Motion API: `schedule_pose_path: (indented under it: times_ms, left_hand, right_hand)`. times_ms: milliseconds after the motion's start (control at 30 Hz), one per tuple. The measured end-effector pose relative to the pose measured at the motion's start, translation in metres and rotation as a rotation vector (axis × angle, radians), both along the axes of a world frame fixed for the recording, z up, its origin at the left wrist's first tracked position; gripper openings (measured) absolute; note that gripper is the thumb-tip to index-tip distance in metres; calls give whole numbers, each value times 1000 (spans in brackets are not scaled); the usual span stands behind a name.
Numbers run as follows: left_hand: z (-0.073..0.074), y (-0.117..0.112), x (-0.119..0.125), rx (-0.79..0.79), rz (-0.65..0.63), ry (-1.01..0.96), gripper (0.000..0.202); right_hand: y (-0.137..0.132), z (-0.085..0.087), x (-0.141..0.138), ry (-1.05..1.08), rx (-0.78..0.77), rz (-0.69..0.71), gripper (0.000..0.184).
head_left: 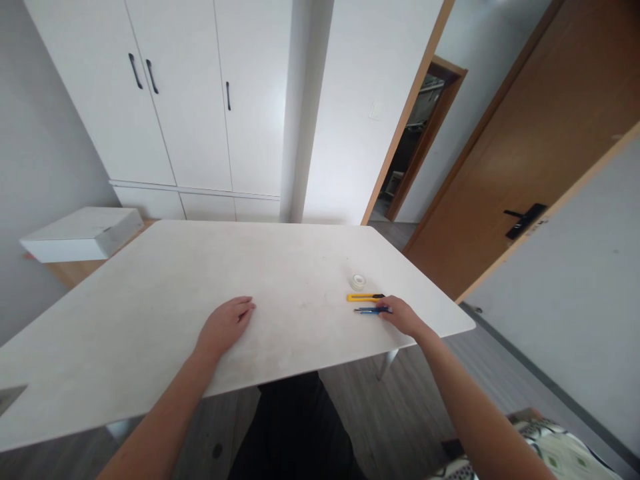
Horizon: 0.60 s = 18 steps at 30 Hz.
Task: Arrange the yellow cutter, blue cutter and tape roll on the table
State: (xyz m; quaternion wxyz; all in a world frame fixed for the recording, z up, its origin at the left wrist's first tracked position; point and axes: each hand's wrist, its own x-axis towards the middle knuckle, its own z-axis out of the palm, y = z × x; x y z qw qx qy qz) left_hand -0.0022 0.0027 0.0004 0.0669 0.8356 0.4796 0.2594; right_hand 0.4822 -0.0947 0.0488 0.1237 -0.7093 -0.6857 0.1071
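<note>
Slim blue and dark pens [367, 311] lie close together on the white table [280, 267], and I cannot make out exactly how many there are. The fingers of my right hand [400, 316] are closed on their right end. Just beyond them lies a yellow utility knife [361, 297], its dark end close to my right fingertips. A small roll of pale tape [358, 282] rests flat behind the knife. Well to the left, my left hand [227, 325] rests palm down on the tabletop, holding nothing, its fingers extended and loosely together.
A white box [83, 233] sits on a wooden surface past the table's left end. White cabinets [195, 100] stand behind. At right is a brown door [520, 133]. A grey item [11, 398] shows at the left edge, and patterned fabric [565, 450] at lower right.
</note>
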Motion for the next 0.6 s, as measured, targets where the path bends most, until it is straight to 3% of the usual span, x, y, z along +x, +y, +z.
schedule_pose_path:
  times_ms: [133, 267, 433, 600]
  left_hand:
    - [1, 0, 0, -9, 6, 3, 41]
    - [1, 0, 0, -23, 5, 6, 40]
    - [-1, 1, -1, -35, 1, -10, 38]
    - [-4, 2, -2, -44, 13, -39, 35]
  right_hand:
    - [5, 13, -25, -32, 108, 34, 34]
    - [33, 20, -98, 101, 187, 183, 24]
    - [69, -6, -194, 94, 211, 376, 25]
    - [71, -26, -223, -76, 303, 313, 24]
